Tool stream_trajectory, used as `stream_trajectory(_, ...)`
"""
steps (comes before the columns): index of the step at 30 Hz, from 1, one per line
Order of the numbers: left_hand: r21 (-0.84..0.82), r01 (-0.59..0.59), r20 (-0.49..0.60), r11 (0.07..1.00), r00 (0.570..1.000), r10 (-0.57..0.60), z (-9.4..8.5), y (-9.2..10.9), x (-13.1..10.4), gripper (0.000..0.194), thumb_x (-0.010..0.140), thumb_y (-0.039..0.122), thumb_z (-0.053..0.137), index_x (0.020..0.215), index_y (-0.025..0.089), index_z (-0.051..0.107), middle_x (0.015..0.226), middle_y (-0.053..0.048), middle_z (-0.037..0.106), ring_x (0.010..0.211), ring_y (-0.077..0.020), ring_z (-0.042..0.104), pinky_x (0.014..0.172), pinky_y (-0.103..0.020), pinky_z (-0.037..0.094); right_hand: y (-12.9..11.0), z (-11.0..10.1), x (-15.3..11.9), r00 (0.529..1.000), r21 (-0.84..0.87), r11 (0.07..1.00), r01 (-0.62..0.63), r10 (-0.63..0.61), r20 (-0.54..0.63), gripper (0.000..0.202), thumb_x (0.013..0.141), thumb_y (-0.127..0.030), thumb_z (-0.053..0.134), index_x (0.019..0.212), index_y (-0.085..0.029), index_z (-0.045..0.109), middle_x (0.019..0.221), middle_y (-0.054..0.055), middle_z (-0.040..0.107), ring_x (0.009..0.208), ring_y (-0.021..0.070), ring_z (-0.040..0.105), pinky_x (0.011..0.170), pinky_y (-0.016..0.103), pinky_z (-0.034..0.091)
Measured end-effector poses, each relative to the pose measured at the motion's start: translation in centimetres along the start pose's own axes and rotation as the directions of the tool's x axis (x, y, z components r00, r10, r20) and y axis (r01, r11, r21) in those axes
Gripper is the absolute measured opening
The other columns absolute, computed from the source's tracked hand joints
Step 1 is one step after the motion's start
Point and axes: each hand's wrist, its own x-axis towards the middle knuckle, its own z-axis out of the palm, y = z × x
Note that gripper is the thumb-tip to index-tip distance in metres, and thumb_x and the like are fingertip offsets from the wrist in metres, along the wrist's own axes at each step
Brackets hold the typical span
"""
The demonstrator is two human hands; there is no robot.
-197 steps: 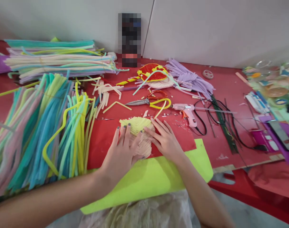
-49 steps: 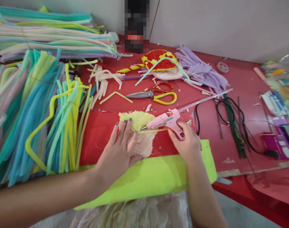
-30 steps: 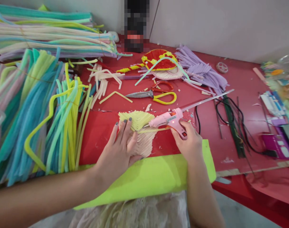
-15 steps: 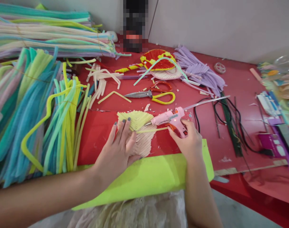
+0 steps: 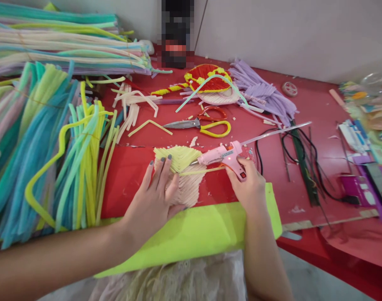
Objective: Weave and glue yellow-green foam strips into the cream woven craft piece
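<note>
My left hand (image 5: 155, 190) lies spread over a leaf-shaped piece of pipe cleaners, its fingertips on the yellow-green part (image 5: 176, 156) and its palm beside the cream part (image 5: 189, 188). In my right hand (image 5: 249, 182) is a pink glue gun (image 5: 224, 154) with a long clear glue stick out of its back. The gun's metal nozzle points left and is close to the piece's right edge. A thin pale-yellow stem (image 5: 206, 171) runs below the nozzle, from the piece toward my right hand.
Scissors (image 5: 197, 124) with red and yellow handles lie behind the piece. Bundles of coloured pipe cleaners (image 5: 49, 138) fill the left. A red and yellow fan shape (image 5: 208, 78) and purple pipe cleaners (image 5: 266, 92) lie at the back. A black cable (image 5: 318, 167) curls at right.
The right hand's fingers have drawn back along the glue gun's handle and trigger. The glue stick's far end has shifted slightly right and up. My left hand stays on the piece.
</note>
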Motion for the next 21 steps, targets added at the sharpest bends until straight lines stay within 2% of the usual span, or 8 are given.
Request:
stream_trajectory(10, -0.011, 0.008, 0.001, 1.0, 1.0, -0.008, -0.02, 0.05, -0.01, 0.071, 0.087, 0.056, 0.054, 0.133, 0.002, 0.052, 0.152, -0.03, 0.028, 0.141, -0.0444, 0.027, 0.114, -0.058, 0.024, 0.69, 0.04, 0.05, 0.999, -0.05, 0.998, -0.037, 0.035, -0.041, 0.029, 0.085, -0.037, 0.063, 0.11, -0.022, 0.059, 0.102, 0.009, 0.073, 0.08, 0.0216, 0.071, 0.068, 0.031, 0.056)
stream_trajectory(21, 0.021, -0.012, -0.029, 1.0, 1.0, 0.013, 0.31, -0.04, -0.05, 0.073, 0.087, 0.057, 0.054, 0.133, 0.0, 0.05, 0.151, -0.033, 0.027, 0.14, -0.0459, 0.027, 0.113, -0.058, 0.025, 0.7, -0.12, 0.04, 0.996, -0.054, 0.995, -0.082, 0.08, -0.037, 0.03, 0.085, -0.037, 0.063, 0.11, -0.022, 0.059, 0.099, 0.008, 0.073, 0.077, 0.0206, 0.07, 0.068, 0.03, 0.055)
